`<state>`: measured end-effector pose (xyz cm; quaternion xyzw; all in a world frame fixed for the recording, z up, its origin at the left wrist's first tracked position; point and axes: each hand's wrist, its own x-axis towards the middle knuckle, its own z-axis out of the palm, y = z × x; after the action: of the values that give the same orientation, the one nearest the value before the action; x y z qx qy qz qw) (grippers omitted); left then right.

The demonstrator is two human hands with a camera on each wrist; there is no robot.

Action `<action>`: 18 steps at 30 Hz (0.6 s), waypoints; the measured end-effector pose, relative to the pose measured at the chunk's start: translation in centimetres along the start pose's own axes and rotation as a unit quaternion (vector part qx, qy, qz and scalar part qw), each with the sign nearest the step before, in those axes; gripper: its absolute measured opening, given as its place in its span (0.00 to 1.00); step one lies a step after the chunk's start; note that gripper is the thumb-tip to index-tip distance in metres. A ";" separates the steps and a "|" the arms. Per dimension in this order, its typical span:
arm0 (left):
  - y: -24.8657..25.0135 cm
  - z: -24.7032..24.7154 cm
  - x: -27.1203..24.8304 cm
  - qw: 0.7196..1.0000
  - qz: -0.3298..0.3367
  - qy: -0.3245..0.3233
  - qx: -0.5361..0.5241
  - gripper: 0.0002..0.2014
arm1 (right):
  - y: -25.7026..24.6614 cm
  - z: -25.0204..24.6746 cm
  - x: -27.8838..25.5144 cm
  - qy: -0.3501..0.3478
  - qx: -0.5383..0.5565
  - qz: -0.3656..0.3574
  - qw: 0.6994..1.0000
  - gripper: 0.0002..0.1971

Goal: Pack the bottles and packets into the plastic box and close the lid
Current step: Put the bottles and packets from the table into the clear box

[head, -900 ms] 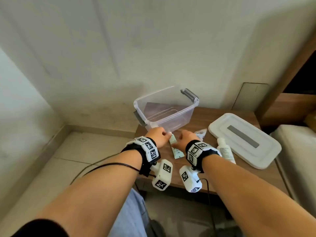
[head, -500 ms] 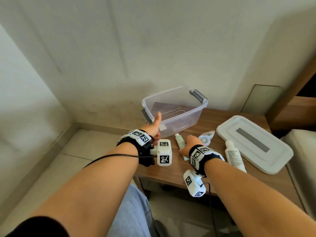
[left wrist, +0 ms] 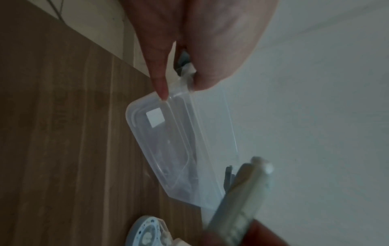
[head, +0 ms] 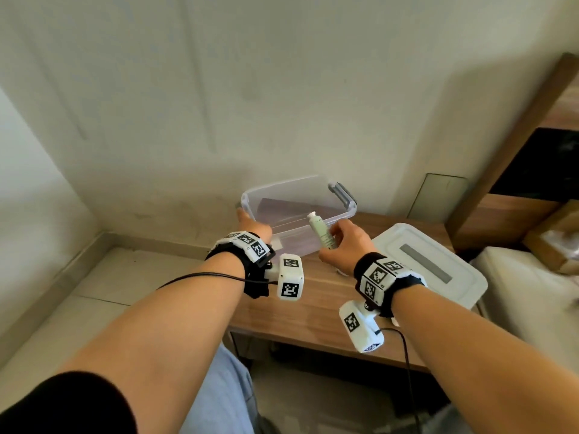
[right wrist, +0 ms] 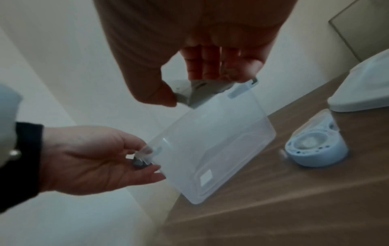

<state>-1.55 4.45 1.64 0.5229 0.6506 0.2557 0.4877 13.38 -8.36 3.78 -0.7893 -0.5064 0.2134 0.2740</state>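
Observation:
The clear plastic box [head: 297, 211] stands open at the table's back edge. My left hand [head: 247, 218] pinches the box's left rim by the grey handle; the left wrist view shows thumb and finger on that rim [left wrist: 179, 93]. My right hand [head: 332, 242] grips a pale green tube [head: 322, 234] and holds it tilted, cap up, over the box's front right wall. In the right wrist view the fingers [right wrist: 202, 66] curl round the tube [right wrist: 197, 90] above the box [right wrist: 212, 149]. The white lid [head: 423, 264] lies flat to the right.
A round blue-and-white blister packet [right wrist: 315, 148] lies on the wooden table [head: 313, 308] just right of the box. The wall stands right behind the box. A wooden headboard and a bed edge [head: 532, 292] border the table on the right. The floor drops off to the left.
My right hand has lifted the green tube off the table and carried it up to the box. My left hand went from the box's front to its left rim and pinched it.

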 end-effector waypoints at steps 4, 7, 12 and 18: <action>-0.3 -0.2 0.1 0.995 -0.016 -0.036 0.092 0.46 | -2.1 0.4 0.5 0.014 0.067 -0.008 0.998 0.18; -1.0 0.3 0.9 0.996 -0.002 -0.060 0.072 0.42 | -3.8 1.5 1.9 0.004 0.114 0.034 0.993 0.20; -1.1 0.4 2.6 0.987 -0.042 -0.084 0.130 0.37 | -5.7 2.6 4.4 -0.003 0.128 0.089 0.988 0.23; 0.8 -0.2 -0.3 0.991 -0.082 -0.063 0.090 0.35 | -5.5 3.3 5.9 -0.010 0.136 0.053 0.989 0.21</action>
<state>-1.35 4.51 2.48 0.5243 0.6798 0.1215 0.4982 9.96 -0.39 4.50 -0.7680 -0.4327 0.3030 0.3621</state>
